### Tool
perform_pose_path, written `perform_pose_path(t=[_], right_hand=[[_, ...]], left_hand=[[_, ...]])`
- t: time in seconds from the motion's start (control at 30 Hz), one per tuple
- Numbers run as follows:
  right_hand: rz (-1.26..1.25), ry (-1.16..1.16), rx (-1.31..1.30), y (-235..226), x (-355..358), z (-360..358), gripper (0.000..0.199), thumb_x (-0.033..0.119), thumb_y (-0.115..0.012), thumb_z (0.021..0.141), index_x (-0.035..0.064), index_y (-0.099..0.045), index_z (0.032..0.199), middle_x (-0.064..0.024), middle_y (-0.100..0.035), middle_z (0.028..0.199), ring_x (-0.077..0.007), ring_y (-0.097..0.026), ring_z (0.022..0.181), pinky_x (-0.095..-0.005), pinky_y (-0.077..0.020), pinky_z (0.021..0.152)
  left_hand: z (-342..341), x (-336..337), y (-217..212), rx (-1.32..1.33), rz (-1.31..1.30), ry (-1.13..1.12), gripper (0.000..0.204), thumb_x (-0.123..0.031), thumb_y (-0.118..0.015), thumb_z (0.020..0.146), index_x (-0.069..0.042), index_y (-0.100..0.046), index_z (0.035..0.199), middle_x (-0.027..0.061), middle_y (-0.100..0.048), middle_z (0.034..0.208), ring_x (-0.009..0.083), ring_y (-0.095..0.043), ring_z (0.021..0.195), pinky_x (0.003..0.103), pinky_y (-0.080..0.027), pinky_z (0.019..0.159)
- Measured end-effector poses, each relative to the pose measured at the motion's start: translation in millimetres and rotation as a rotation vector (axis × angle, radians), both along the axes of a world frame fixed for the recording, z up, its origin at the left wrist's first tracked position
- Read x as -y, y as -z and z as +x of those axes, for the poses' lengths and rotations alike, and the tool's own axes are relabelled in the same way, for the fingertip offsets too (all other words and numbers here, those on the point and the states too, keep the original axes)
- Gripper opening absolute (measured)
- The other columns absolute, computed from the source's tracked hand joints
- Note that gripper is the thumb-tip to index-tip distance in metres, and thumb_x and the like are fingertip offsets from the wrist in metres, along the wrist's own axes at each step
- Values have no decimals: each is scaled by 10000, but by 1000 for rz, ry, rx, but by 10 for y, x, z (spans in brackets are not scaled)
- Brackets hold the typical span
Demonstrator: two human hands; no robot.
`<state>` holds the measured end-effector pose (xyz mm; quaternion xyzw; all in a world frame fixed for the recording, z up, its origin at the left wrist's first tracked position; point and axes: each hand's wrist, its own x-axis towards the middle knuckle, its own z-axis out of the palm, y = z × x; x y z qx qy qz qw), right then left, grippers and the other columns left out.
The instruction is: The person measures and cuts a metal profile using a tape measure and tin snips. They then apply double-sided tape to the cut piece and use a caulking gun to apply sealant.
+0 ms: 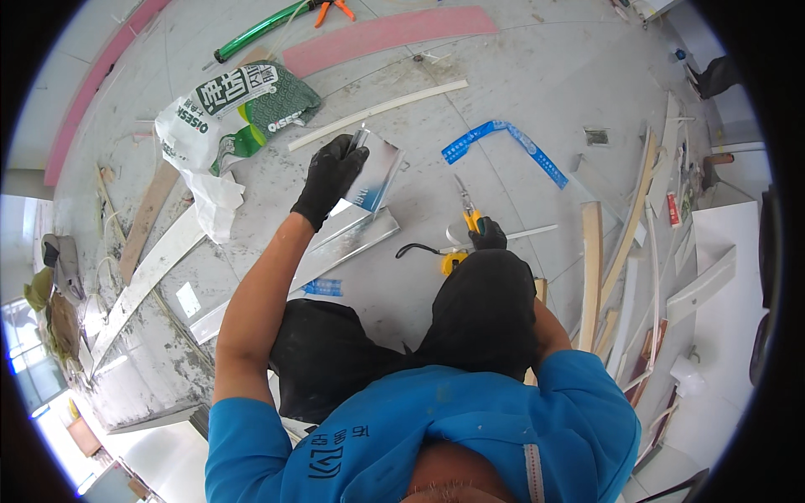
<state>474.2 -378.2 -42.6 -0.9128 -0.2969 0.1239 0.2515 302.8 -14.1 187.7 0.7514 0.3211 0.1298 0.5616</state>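
My left hand [329, 178], in a black glove, is closed on the edge of a short, shiny metal trim piece [379, 168], held tilted above the floor. Below it lies a longer silvery metal strip [356, 243] running toward the lower left. By my right knee, my gloved right hand [488, 235] is wrapped round the yellow handles of a pair of snips [466, 201], whose blades point away from me. Just beside that hand rests a yellow tape measure [453, 263] with a black strap. A thin white strip [532, 231] passes near it.
A green and white plastic bag [251, 109] lies at the far left, near a green caulking gun [260, 33] and a pink board [390, 38]. Ahead is a bent blue tape strip [507, 138]. Wooden strips [592, 268] and offcuts litter the right side.
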Motion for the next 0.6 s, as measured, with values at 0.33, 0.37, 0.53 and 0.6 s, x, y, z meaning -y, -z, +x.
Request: perform_pose_path(t=[0.33,0.37,0.53,0.6], right_hand=[[116,73,-124,130,77,121,405,382,-812,785,24,-640,867,-124,-651,790,-303,-643,710,-404,-516,680],[10,61,-359,36,-23,289,412,407,-797,795,24,-649,825,-117,-656,740,-288,-645,662,-392,-517,652],[-179,73,-477,-53,-69,694,444,455,-763,797,20,-683,753,-112,-667,650,-270,-673,619,-382,-523,623],[-288,-6,-282,-4,10,907,436,445,-771,782,18,-693,815,-127,-689,707,-291,-694,707,-397,-534,673]], left_hand=[[-69,-115,102,30,-162,-86,155,-192,-669,893,-45,-627,920,-6,-572,775,79,-507,712,280,-443,648],[-118,-181,167,31,-156,-78,159,-181,-683,874,-48,-634,946,-3,-585,806,76,-529,730,275,-461,668],[-151,-138,107,230,-575,-224,303,-89,-671,813,44,-627,1082,35,-622,885,124,-564,755,288,-474,681],[-112,-109,12,237,-595,-245,334,-79,-660,821,55,-613,1123,54,-635,897,130,-585,762,288,-499,712]])
